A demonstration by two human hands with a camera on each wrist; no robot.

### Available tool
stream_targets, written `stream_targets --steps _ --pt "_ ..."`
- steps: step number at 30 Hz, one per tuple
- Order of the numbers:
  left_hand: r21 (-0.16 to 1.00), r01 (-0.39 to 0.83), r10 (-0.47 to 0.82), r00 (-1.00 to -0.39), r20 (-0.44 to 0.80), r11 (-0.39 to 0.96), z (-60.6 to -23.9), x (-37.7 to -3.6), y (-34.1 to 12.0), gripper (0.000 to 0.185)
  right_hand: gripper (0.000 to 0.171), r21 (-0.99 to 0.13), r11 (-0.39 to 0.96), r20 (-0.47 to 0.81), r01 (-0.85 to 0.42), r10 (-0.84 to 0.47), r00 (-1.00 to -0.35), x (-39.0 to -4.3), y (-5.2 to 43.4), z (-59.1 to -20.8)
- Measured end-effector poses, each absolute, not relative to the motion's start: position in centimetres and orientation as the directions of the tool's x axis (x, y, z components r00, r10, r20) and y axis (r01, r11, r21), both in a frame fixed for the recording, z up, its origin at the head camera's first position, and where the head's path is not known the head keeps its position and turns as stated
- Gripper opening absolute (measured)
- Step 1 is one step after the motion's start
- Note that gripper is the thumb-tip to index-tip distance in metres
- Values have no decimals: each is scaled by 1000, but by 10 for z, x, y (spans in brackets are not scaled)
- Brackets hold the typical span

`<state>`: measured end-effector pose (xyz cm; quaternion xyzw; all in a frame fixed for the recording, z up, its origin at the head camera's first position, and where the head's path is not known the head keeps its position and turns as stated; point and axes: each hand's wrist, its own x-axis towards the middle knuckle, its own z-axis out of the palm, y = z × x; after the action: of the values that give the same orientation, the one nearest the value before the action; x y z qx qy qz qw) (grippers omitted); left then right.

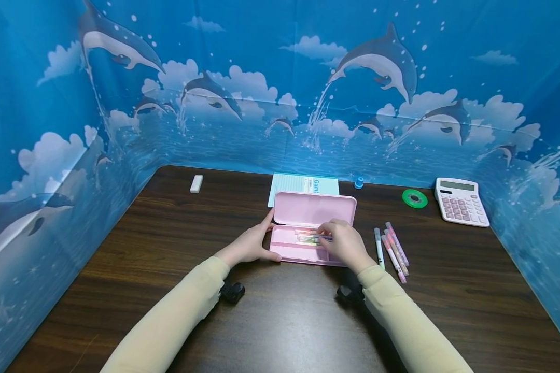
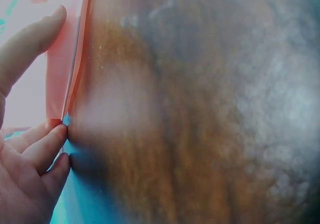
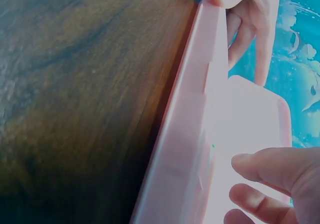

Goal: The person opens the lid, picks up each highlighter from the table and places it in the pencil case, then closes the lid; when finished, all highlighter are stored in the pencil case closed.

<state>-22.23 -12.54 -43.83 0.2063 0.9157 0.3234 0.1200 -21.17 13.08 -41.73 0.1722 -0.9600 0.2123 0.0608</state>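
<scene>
A pink pencil case (image 1: pixel 315 208) lies with its lid raised in the middle of the table. Several pens (image 1: pixel 308 239) rest inside its tray. My left hand (image 1: pixel 252 243) grips the case's left end. In the left wrist view, the thumb (image 2: pixel 37 41) lies along the front wall and the other fingers (image 2: pixel 45 151) bend at the end. Over the right part of the tray is my right hand (image 1: pixel 343 243), close to the pens' ends. From the right wrist, its thumb (image 3: pixel 262 166) and fingers look apart, with nothing visible between them; contact with the pens is hidden.
Several capped markers (image 1: pixel 392 248) lie right of the case. A notebook (image 1: pixel 303 184) is partly behind the lid, near a small blue object (image 1: pixel 359 183). Farther right are a green ring-shaped roll (image 1: pixel 408 196) and a calculator (image 1: pixel 462 204). A white eraser-like block (image 1: pixel 196 184) lies back left.
</scene>
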Motion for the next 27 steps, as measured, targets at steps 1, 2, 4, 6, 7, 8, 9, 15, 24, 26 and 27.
stream_targets --steps 1,2,4,6,7,8,9,15,24,26,27 --pt "641 301 456 -886 -86 706 -438 -222 -125 126 13 -387 852 193 -353 -300 -934 -211 131 -417" --pt "640 302 456 -886 -86 707 -438 -222 -125 126 13 -391 852 195 -349 -293 -936 -211 132 -417" --pt "640 302 457 -885 -87 707 -437 -222 -125 126 13 -403 850 196 -338 -281 -940 -210 135 -416" --pt "641 302 458 -885 -87 705 -438 -222 -125 126 12 -414 849 195 -328 -269 -943 -209 138 -416" --pt "642 301 458 -885 -88 705 -438 -222 -125 126 12 -420 847 195 -326 -267 -944 -209 140 -416" --pt "643 300 458 -885 -89 705 -438 -222 -125 126 11 -427 845 195 -323 -263 -945 -208 142 -416" --pt "644 300 458 -885 -88 704 -438 -223 -124 126 10 -432 843 197 -321 -259 -945 -207 144 -416" --pt "643 296 455 -886 -93 707 -439 -223 -124 126 11 -449 835 236 -317 -232 -944 -203 161 -418" --pt "646 288 449 -888 -95 707 -439 -222 -125 126 17 -471 848 224 -242 -150 -963 -195 197 -419" --pt "646 287 448 -889 -95 707 -439 -221 -125 127 16 -486 845 217 -222 -129 -968 -193 205 -420" --pt "645 286 446 -890 -95 708 -439 -221 -125 126 16 -492 842 220 -219 -123 -968 -193 209 -420"
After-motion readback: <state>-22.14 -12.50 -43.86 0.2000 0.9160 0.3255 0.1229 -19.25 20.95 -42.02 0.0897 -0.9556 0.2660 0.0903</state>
